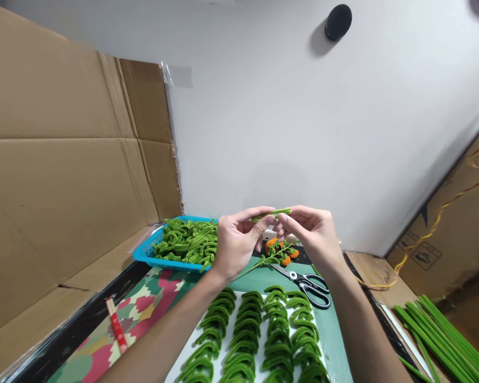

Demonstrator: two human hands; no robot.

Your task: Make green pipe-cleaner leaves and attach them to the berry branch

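Observation:
A short green pipe-cleaner piece [272,214] spans the gap between my two hands, held above the table. My left hand [237,239] pinches its left end between thumb and fingers. At its right end, the thumb and fingers of my right hand [313,231] close on it. Just below my hands lies a stem with orange fuzzy flowers [284,260] and green leaves. Black-handled scissors [311,287] rest beside it, under my right forearm. Nearer to me, a white board [232,322] carries rows of curved green pipe-cleaner pieces [250,330].
At the left, a blue basket [146,252] is heaped with folded green pieces. A red-and-white stick [117,324] lies on the patterned cover. Long green pipe cleaners [447,335] lie at the right near a twisted yellow cord [433,226]. Cardboard [64,175] stands along the left side.

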